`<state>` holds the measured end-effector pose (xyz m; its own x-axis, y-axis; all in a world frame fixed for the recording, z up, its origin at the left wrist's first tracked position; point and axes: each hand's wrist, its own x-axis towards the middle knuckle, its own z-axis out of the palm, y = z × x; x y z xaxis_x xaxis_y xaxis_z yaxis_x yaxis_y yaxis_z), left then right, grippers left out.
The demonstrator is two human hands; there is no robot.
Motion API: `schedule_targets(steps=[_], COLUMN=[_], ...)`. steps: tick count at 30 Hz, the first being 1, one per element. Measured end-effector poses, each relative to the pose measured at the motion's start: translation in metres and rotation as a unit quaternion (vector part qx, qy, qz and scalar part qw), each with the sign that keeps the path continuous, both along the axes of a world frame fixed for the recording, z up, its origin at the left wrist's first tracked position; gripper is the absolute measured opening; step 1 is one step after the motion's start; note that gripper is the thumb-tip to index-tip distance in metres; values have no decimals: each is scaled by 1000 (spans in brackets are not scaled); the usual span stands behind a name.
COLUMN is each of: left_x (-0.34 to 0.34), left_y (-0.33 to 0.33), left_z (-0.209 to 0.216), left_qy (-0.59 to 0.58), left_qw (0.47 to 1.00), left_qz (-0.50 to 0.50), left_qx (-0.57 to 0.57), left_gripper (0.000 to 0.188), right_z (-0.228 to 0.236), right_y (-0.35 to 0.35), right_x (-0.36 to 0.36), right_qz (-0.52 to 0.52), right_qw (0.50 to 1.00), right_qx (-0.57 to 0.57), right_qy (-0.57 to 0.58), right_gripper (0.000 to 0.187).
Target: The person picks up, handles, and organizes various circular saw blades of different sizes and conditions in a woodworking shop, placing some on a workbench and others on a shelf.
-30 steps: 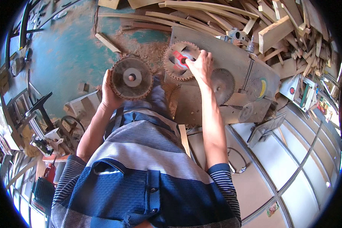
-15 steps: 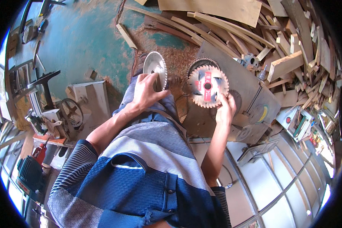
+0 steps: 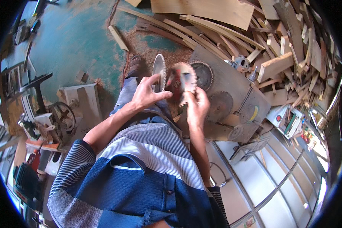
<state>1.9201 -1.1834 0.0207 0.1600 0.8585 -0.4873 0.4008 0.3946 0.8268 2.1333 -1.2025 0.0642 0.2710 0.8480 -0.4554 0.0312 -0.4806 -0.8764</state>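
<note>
My left hand (image 3: 146,93) grips a silver circular saw blade (image 3: 159,64), seen nearly edge-on, with its fingers behind the disc and the thumb pointing right. Just right of it, my right hand (image 3: 197,107) pinches the lower edge of a second circular saw blade (image 3: 187,75), which carries a red label. Motion blurs this second disc, and it is tilted toward the first. A small gap seems to lie between the two discs. Beyond my right hand, a dark toothed blade (image 3: 203,75) and a brownish blade (image 3: 221,106) rest on a grey metal surface (image 3: 237,81).
Wooden boards and offcuts (image 3: 276,67) are heaped at the far right. A loose wood strip (image 3: 118,38) lies on the green, sawdust-strewn floor (image 3: 72,38). On the left stand a machine with a handwheel (image 3: 64,115) and a dark green motor (image 3: 26,178).
My right hand has moved left with its labelled blade and turned it, bringing it close to the other blade. The left hand's blade is now seen more edge-on. The dark blade behind is more exposed.
</note>
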Motion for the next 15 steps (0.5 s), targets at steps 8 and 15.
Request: schedule_targets(steps=[8,15], left_x=[4,11], left_y=[-7,-6], left_z=[-2,11], left_qy=[-217,-10], left_qw=[962,997], left_qz=[88,-54], left_qx=[-137,49], left_gripper=[96,94], right_z=[2,-6], right_y=[9,-6], right_x=[-43,-32], right_qz=[113,29], right_qw=[955,989], right_qx=[92,31], right_qy=[-258,-141], right_gripper=[29,34])
